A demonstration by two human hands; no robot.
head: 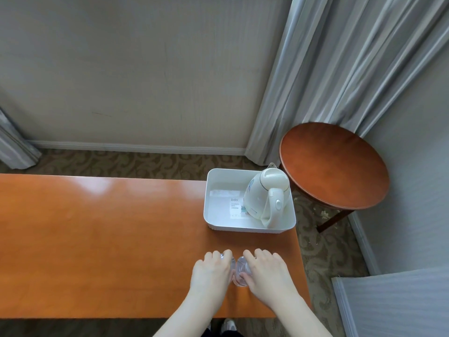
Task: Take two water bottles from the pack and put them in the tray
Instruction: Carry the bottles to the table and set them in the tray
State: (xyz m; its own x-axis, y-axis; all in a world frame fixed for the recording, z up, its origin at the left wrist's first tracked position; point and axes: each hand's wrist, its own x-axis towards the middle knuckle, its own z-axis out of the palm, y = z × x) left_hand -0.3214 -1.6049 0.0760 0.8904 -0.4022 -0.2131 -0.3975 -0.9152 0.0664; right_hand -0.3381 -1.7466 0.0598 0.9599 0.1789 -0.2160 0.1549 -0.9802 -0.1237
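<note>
Two clear plastic water bottles are held side by side over the near part of the orange table. My left hand (pixel 211 271) is shut on the left bottle (pixel 227 259), which is mostly hidden under the fingers. My right hand (pixel 266 272) is shut on the right bottle (pixel 241 269), whose clear end faces the camera. A white rectangular tray (pixel 213 210) sits farther away at the table's right end. No bottle pack is visible.
A cream electric kettle (pixel 267 198) fills the tray's right half; a paper label lies on its floor. The orange table (pixel 97 234) stretches left. A round wooden side table (pixel 332 164) stands at the right, by grey curtains (pixel 340 57).
</note>
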